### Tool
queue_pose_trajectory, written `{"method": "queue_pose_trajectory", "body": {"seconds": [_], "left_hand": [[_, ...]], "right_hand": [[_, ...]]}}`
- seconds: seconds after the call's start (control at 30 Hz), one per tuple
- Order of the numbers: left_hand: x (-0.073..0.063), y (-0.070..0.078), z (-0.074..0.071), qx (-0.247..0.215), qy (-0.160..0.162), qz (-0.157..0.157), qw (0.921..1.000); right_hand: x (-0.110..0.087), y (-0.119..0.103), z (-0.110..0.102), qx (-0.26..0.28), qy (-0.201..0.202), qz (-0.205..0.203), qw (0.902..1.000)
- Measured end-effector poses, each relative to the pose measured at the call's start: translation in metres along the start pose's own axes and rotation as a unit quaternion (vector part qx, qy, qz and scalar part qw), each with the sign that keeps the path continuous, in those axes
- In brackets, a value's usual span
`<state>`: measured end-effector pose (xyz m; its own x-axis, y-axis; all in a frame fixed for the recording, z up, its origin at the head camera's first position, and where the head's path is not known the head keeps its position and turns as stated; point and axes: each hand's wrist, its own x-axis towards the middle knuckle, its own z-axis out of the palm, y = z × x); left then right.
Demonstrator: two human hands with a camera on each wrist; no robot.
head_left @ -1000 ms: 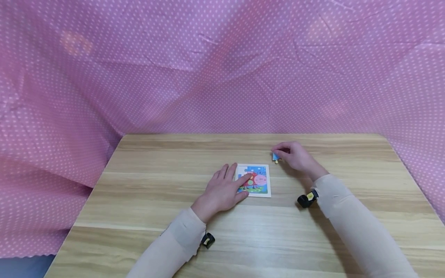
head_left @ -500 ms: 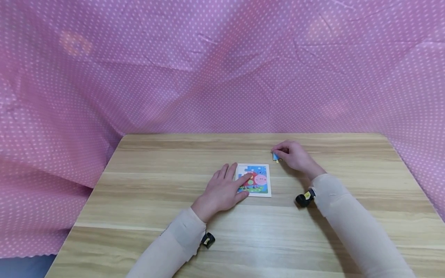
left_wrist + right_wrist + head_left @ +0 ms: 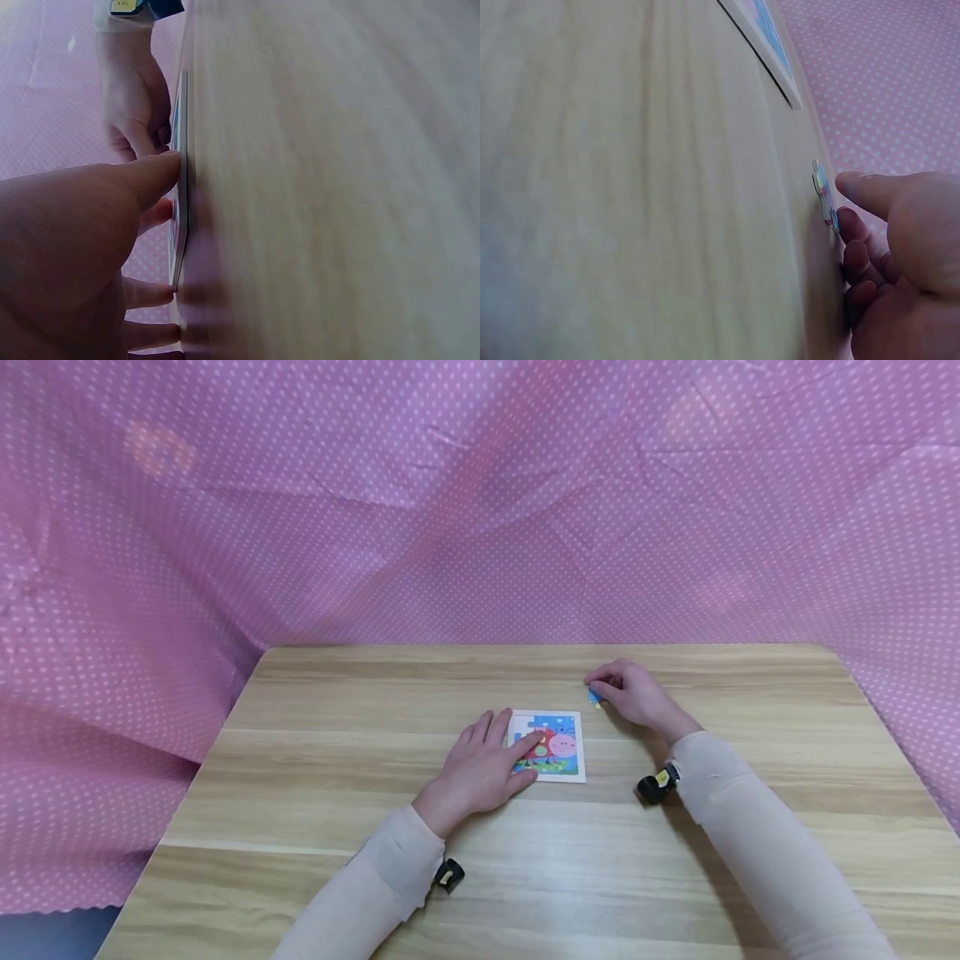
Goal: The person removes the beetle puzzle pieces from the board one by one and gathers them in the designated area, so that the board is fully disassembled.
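A square jigsaw puzzle [image 3: 561, 745] with a pink pig in a red ladybird costume lies flat in its white frame. A white gap shows at its upper left. My left hand [image 3: 480, 768] rests on its left side, fingers spread, index finger and thumb on the picture. Beyond the puzzle's upper right corner, my right hand [image 3: 630, 693] pinches a small blue puzzle piece [image 3: 595, 697] close to the table, its fingers covering part of it. In the right wrist view the puzzle piece [image 3: 824, 196] shows its knobbed edge beside the thumb and index fingertip.
The wooden table [image 3: 315, 760] ends at its back edge a little past the right hand. A pink polka-dot cloth [image 3: 480, 510] hangs behind and at both sides. Each wrist wears a small black camera, the right one [image 3: 657, 784] close over the table.
The blue piece has turned slightly and more of it is now hidden under the right fingers. The right hand and wrist have shifted slightly left. The left hand stays in place on the puzzle.
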<state>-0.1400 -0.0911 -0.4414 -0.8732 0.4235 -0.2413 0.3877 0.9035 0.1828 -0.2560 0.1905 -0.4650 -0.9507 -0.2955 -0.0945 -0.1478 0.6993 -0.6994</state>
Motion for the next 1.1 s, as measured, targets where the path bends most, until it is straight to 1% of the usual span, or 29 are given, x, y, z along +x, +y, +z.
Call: {"method": "queue_pose_trajectory", "body": {"seconds": [0.2, 0.33, 0.47, 0.63, 0.8, 0.9, 1.1], "left_hand": [[0.001, 0.001, -0.002, -0.012, -0.006, -0.004, 0.9999], [0.004, 0.005, -0.005, -0.016, -0.001, 0.004, 0.9999], [0.007, 0.010, -0.007, -0.012, -0.003, 0.014, 0.9998], [0.009, 0.014, -0.006, 0.002, -0.012, 0.009, 0.9999], [0.010, 0.016, -0.005, 0.003, -0.012, 0.003, 0.9999], [0.011, 0.017, -0.005, 0.005, -0.016, 0.003, 0.9999], [0.014, 0.018, -0.003, 0.014, -0.022, -0.003, 0.9997]], "right_hand": [[-0.002, 0.001, -0.002, 0.008, 0.006, -0.006, 0.9999], [-0.006, -0.002, -0.005, 0.024, 0.015, -0.017, 0.9995], [-0.011, -0.009, -0.006, 0.027, 0.019, -0.024, 0.9992], [-0.014, -0.019, -0.002, 0.027, 0.019, -0.038, 0.9987], [-0.014, -0.028, 0.004, 0.025, 0.016, -0.058, 0.9979], [-0.014, -0.032, 0.008, 0.022, 0.009, -0.069, 0.9973], [-0.015, -0.041, 0.014, 0.033, -0.009, -0.082, 0.9961]]}}
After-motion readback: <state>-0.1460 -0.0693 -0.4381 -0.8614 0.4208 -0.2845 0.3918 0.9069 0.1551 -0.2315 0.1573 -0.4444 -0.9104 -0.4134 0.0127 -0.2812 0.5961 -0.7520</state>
